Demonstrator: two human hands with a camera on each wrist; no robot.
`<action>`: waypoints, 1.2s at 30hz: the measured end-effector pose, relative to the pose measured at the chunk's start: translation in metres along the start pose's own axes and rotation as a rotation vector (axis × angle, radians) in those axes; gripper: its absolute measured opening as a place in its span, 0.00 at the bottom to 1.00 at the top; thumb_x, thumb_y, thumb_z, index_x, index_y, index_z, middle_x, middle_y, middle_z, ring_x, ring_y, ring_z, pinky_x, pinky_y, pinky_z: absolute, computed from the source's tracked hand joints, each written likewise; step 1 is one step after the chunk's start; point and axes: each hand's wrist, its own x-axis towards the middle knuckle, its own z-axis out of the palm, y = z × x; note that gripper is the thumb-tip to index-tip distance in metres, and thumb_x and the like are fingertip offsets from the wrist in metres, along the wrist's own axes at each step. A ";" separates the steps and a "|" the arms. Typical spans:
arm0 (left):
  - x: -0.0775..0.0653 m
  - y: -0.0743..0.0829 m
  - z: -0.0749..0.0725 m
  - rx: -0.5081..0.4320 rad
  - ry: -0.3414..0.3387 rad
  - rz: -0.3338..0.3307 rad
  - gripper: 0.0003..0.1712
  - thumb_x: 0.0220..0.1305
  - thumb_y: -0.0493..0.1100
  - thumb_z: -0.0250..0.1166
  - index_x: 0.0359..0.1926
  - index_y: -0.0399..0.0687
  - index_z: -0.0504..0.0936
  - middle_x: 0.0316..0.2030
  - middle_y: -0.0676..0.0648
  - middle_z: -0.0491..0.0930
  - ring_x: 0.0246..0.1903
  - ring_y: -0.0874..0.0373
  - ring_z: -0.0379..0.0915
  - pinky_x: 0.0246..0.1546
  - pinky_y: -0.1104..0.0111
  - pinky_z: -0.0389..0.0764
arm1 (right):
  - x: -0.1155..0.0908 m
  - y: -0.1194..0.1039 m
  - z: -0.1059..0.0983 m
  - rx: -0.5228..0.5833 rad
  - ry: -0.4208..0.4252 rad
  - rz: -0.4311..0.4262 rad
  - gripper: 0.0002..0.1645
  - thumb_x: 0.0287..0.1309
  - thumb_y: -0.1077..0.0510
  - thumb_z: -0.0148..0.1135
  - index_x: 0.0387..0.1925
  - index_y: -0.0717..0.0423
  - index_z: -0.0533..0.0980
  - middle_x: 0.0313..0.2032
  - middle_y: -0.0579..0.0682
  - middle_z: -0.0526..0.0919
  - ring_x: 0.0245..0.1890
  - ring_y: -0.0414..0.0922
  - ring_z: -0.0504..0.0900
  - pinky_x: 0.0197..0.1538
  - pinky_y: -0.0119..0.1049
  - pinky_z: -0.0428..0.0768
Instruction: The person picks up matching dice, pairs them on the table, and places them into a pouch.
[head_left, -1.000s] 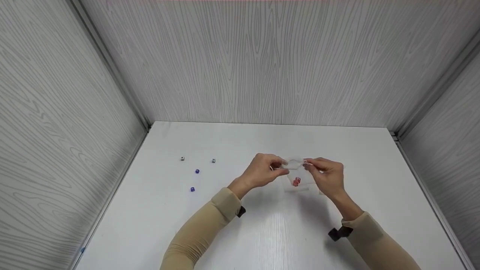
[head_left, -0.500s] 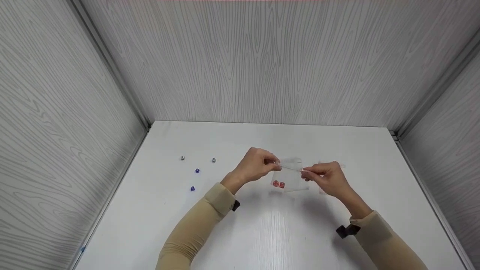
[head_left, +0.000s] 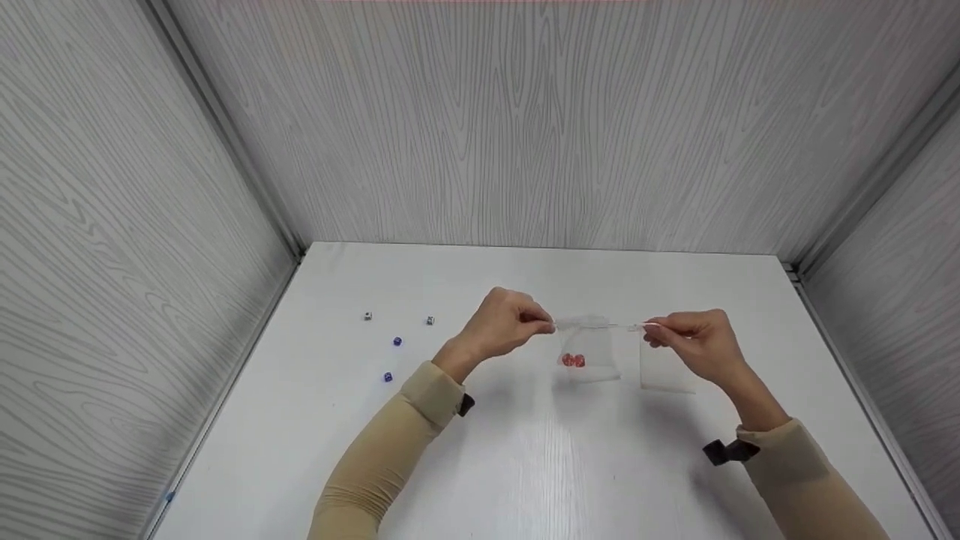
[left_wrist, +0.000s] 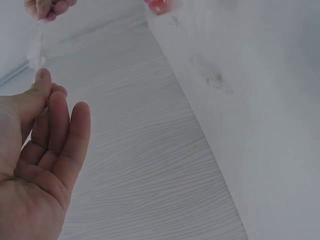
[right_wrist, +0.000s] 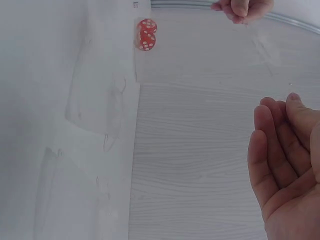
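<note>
A sheer, see-through drawstring pouch (head_left: 596,351) with two red dice (head_left: 574,361) in a bottom corner hangs between my hands in the head view. My left hand (head_left: 501,324) pinches the pouch's top at its left end, thumb against forefinger. To the right, my right hand (head_left: 696,339) pinches the thin white string (head_left: 634,327) that runs out from the pouch's top edge. The string looks stretched nearly straight between the two hands. In the right wrist view the red dice (right_wrist: 146,35) show their white pips.
Another sheer pouch (head_left: 664,375) lies flat on the white table (head_left: 465,480), partly under my right hand. At left lie two blue dice (head_left: 397,341) and two white dice (head_left: 430,320). Grey wood-grain panels (head_left: 480,120) wall in the back and sides.
My right hand has moved right, away from my left hand, which shifted slightly left and up. The pouch's top is drawn out taut and the red dice hang in its lower left corner.
</note>
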 end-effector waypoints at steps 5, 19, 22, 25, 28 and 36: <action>0.004 0.002 0.003 -0.011 0.055 0.048 0.05 0.72 0.40 0.78 0.40 0.43 0.98 0.37 0.44 0.95 0.34 0.54 0.90 0.36 0.74 0.83 | -0.008 0.002 -0.025 0.161 0.006 -0.023 0.12 0.62 0.88 0.62 0.43 0.83 0.87 0.39 0.44 0.97 0.36 0.36 0.97 0.41 0.29 0.92; 0.037 0.050 0.071 -0.153 -0.007 0.055 0.08 0.76 0.43 0.76 0.44 0.44 0.98 0.39 0.46 0.97 0.28 0.74 0.78 0.32 0.82 0.78 | -0.046 -0.023 -0.119 0.092 0.049 0.158 0.10 0.64 0.88 0.60 0.42 0.86 0.85 0.34 0.47 0.98 0.32 0.37 0.96 0.38 0.28 0.91; 0.045 0.065 0.094 -0.207 -0.038 0.031 0.09 0.77 0.43 0.75 0.45 0.43 0.98 0.39 0.46 0.97 0.27 0.76 0.78 0.32 0.82 0.80 | -0.060 -0.029 -0.145 -0.084 0.019 0.246 0.11 0.69 0.83 0.62 0.43 0.80 0.88 0.32 0.38 0.97 0.30 0.33 0.95 0.37 0.25 0.90; 0.053 0.078 0.120 -0.267 -0.085 -0.015 0.09 0.78 0.43 0.74 0.46 0.43 0.98 0.39 0.47 0.97 0.27 0.79 0.79 0.32 0.82 0.83 | -0.075 -0.030 -0.170 -0.203 -0.008 0.334 0.14 0.73 0.80 0.62 0.42 0.71 0.92 0.31 0.32 0.95 0.29 0.30 0.93 0.35 0.23 0.88; 0.062 0.090 0.145 -0.332 -0.117 -0.087 0.09 0.78 0.43 0.74 0.46 0.45 0.98 0.37 0.50 0.97 0.26 0.79 0.80 0.33 0.81 0.85 | -0.087 -0.030 -0.190 -0.282 -0.019 0.445 0.16 0.76 0.75 0.63 0.40 0.62 0.94 0.29 0.29 0.93 0.28 0.29 0.91 0.33 0.22 0.87; 0.090 0.103 0.199 -0.328 -0.062 -0.370 0.06 0.76 0.46 0.77 0.41 0.54 0.99 0.27 0.61 0.91 0.23 0.75 0.79 0.27 0.80 0.80 | -0.099 -0.009 -0.196 -0.510 -0.034 0.630 0.22 0.83 0.61 0.63 0.50 0.84 0.85 0.27 0.29 0.91 0.27 0.26 0.87 0.32 0.24 0.86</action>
